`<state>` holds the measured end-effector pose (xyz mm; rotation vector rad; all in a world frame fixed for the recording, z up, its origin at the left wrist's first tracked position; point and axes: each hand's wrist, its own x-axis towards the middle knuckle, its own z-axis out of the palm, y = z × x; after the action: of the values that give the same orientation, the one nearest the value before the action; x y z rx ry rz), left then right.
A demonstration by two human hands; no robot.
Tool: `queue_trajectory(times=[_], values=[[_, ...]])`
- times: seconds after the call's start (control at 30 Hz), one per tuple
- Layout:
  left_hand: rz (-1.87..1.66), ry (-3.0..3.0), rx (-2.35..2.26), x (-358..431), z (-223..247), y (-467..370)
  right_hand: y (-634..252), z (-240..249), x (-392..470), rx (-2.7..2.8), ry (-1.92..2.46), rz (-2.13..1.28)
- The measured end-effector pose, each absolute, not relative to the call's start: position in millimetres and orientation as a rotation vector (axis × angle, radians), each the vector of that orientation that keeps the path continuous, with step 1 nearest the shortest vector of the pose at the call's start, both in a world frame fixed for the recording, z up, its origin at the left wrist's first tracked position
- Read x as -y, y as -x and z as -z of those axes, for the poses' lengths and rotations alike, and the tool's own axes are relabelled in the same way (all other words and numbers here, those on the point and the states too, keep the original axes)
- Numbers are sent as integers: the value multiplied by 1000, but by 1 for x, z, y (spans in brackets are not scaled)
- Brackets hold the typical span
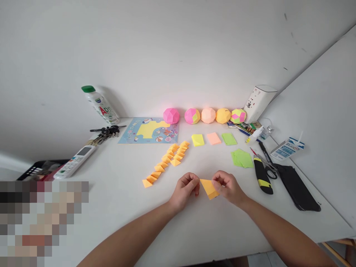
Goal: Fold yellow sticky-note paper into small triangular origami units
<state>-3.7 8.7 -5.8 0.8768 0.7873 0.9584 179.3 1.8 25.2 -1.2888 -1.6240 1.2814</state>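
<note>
Centrally, orange paper (208, 187) pinched in right hand (229, 187), left hand (184, 190) closed beside its corner

Right hand's fingers (223, 177) cover one corner of the orange paper (208, 188); contact at the left fingers (191, 182) is unclear. Both forearms (135, 236) are cut by the frame's bottom edge. Far left of the fingers, pixelation obscures the foreground; far right, print on the carton (287, 149) is illegible.

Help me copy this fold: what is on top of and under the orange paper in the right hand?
The right hand lays its thumb over the right part of the orange paper. White tabletop shows beyond its lower edge; whatever is directly underneath is hidden.
</note>
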Motion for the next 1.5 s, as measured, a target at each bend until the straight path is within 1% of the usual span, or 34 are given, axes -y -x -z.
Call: queue_trajectory(times=[0.13,0.43,0.63,0.97,1.07,1.23,1.5], values=[[-947,-915,-745,-8,2,2,-177,-22,-1,1534,1272,-1400],[-936,-981,-875,-6,7,-1,-177,-18,-7,1433,1228,-1606],[-902,-943,-802,-3,-1,0,-177,-17,-9,1314,1227,-1623],[-1040,-1054,-721,1,8,-2,-177,-3,-4,1357,1278,-1513],[-1030,-1141,-676,1,9,1,-176,-5,-4,1366,1300,-1536],[-1021,-1372,-764,0,8,5,-174,-16,-6,1386,1284,-1608],[-1067,-1297,-709,-2,9,3,-177,-14,-8,1371,1233,-1656]])
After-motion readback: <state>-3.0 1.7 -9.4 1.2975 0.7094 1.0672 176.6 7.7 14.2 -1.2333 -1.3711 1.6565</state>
